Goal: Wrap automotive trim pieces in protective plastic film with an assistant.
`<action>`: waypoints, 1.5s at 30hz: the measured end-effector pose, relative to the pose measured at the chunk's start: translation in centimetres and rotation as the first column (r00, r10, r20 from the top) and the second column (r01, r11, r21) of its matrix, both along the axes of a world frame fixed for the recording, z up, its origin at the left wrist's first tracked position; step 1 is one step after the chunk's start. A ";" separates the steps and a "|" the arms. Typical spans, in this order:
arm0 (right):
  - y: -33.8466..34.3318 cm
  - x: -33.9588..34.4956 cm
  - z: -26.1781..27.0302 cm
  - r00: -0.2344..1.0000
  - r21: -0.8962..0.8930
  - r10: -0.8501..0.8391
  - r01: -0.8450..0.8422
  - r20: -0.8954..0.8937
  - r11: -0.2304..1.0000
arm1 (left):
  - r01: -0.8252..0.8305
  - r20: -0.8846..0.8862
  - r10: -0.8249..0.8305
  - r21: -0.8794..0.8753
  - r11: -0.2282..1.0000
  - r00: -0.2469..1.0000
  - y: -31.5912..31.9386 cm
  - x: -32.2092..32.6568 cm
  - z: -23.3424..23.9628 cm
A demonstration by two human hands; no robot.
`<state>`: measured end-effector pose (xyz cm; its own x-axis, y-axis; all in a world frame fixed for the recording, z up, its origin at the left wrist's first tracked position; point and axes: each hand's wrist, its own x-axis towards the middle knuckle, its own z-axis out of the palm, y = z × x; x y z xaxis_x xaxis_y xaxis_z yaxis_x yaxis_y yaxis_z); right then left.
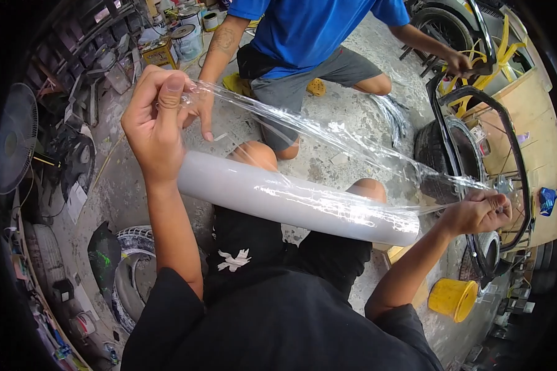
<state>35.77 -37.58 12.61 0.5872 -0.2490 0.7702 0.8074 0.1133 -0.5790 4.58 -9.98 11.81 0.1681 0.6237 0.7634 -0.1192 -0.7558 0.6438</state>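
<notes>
Across my lap lies a thick roll of clear stretch film (297,199), whitish and glossy towards its right end. A sheet of film (334,139) is drawn off it and stretched between my hands, its upper edge bunched into a rope. My left hand (160,111), raised at the roll's left end, pinches one corner between thumb and fingers. Beyond the right end, my right hand (480,213) grips the other corner in closed fingers. A co-worker's hand (204,118) hangs right behind my left hand; whether it touches the film I cannot tell.
The co-worker (313,46) squats opposite, the other hand on a black frame (515,148). Tyres (445,153) and a yellow bucket (452,299) stand at right. A fan (16,139), a wheel rim (132,278) and paint cans (185,39) are on the left side.
</notes>
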 end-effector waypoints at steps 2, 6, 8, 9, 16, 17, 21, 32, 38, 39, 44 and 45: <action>0.0 -0.2 0.5 1.000 0.058 -0.011 0.012 -0.006 0.998 | 0.024 0.027 -0.024 0.020 1.000 0.999 -0.1 0.0 0.2; -0.6 -0.3 1.9 0.996 0.109 -0.078 0.073 0.037 0.991 | 0.048 0.079 -0.053 0.062 0.997 0.995 -0.5 0.3 1.1; -1.4 -0.4 2.7 0.992 0.085 -0.104 0.098 0.067 0.992 | 0.093 0.118 -0.099 0.053 0.994 0.988 -1.0 0.4 1.7; -1.7 -0.5 3.1 0.990 0.075 -0.114 0.108 0.077 0.991 | 0.133 0.145 -0.137 0.038 0.990 0.980 -1.3 0.4 2.0; -2.5 -0.5 4.1 0.986 0.178 -0.160 0.151 0.038 0.972 | 0.009 0.127 -0.028 0.147 0.989 0.992 -1.2 0.8 3.4; -2.5 -0.5 4.1 0.980 0.159 -0.185 0.172 0.075 0.972 | 0.014 0.125 -0.031 0.138 0.990 0.992 -1.1 0.7 3.3; -2.6 -0.4 3.9 0.977 0.162 -0.197 0.182 0.083 0.970 | 0.022 0.110 -0.034 0.110 0.994 0.993 -1.1 0.5 2.9; -4.1 0.3 4.4 0.925 0.195 -0.365 0.342 0.101 0.919 | 0.008 0.122 -0.028 0.166 0.986 0.992 -1.1 0.5 3.9; -4.6 0.4 4.5 0.907 0.198 -0.416 0.396 0.071 0.897 | -0.015 0.116 -0.007 0.192 0.981 0.993 -1.7 0.4 4.2; -4.6 0.4 4.6 0.900 0.196 -0.426 0.403 0.094 0.894 | -0.036 0.116 0.012 0.207 0.978 0.993 -1.8 0.3 4.3; -5.2 0.4 5.2 0.852 0.187 -0.496 0.467 0.166 0.864 | -0.043 0.150 0.004 0.252 0.967 0.989 -1.8 0.4 4.8; -5.4 0.4 5.4 0.860 0.204 -0.481 0.448 0.168 0.871 | -0.035 0.155 -0.006 0.260 0.965 0.988 -1.7 0.4 4.9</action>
<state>36.21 -42.94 17.98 0.2054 -0.5766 0.7908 0.8868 -0.2321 -0.3996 5.03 -11.72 16.72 0.0291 0.4009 0.9157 -0.1889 -0.8973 0.3989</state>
